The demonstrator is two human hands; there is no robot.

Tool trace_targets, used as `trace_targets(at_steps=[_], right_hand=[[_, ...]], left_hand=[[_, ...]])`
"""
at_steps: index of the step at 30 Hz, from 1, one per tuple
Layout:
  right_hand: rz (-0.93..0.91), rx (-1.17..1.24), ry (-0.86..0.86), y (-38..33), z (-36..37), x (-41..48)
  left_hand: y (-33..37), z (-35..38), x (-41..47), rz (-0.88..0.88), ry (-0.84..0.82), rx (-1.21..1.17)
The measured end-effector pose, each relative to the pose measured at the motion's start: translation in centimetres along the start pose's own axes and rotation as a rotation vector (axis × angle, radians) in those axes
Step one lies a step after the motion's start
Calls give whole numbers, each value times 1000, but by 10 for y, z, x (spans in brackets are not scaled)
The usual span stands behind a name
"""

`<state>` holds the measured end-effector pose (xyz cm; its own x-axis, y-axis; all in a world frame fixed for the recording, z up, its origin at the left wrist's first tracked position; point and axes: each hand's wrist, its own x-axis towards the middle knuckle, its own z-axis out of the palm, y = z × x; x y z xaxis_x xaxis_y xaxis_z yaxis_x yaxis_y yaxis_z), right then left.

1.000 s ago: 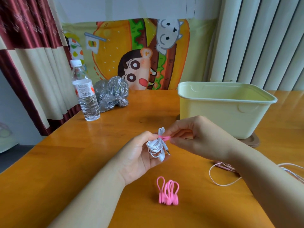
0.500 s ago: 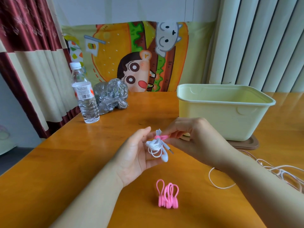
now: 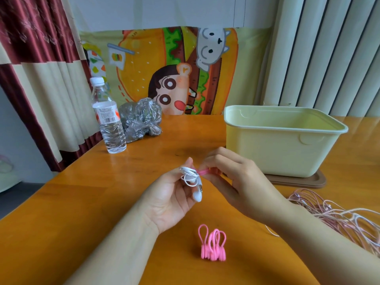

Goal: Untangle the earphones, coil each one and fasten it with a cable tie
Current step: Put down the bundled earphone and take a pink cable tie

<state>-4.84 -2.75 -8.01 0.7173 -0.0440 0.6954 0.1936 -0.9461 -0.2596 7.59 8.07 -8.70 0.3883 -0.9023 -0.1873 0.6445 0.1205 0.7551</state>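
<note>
A small coil of white earphones (image 3: pixel 191 176) sits in my left hand (image 3: pixel 172 194), held above the wooden table (image 3: pixel 102 202); an earbud hangs below the coil. A pink cable tie (image 3: pixel 203 172) wraps the coil's right side, and my right hand (image 3: pixel 232 182) pinches its free end. A bunch of spare pink cable ties (image 3: pixel 212 242) stands on the table just below my hands. At the right edge lies a tangle of pale pink earphone cables (image 3: pixel 337 219), partly hidden behind my right forearm.
A pale yellow plastic bin (image 3: pixel 283 149) stands on a brown lid (image 3: pixel 308 181) at the right. A water bottle (image 3: pixel 108 120) and a crumpled plastic bag (image 3: pixel 141 120) sit at the back left, near the table's left edge.
The view has tilted and shifted, showing more of the pink tangle at right. The earbud now hangs lower from the coil. My right hand keeps pinching the tie.
</note>
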Motion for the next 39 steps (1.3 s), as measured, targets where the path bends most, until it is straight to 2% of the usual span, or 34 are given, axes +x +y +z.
trace_targets(at_steps=[2,7,9,10,13,18,27,35,39], right_hand=[[56,65,-7,3,0,0],[616,651,-74,11,-5,0],[731,811,-79,12,-10,2],[743,818,-106,11,-12,3],[652,674,-166,5,-11,4],[550,475,-140,4,-9,3],[334,191,-114,-3,-5,2],[397,340,-144,-4,-9,2],[431,381,-153,-4,-10,3]], left_hand=[[2,-2,0,90,7,168],[1,-4,-1,321,54,495],[-2,-3,-1,344,51,548],[-3,-2,-1,346,44,572],[-5,0,-2,345,11,676],[-9,0,-2,358,3,768],[-10,-2,1,385,31,676],[-8,-1,-1,396,28,682],[-9,0,-2,357,22,601]])
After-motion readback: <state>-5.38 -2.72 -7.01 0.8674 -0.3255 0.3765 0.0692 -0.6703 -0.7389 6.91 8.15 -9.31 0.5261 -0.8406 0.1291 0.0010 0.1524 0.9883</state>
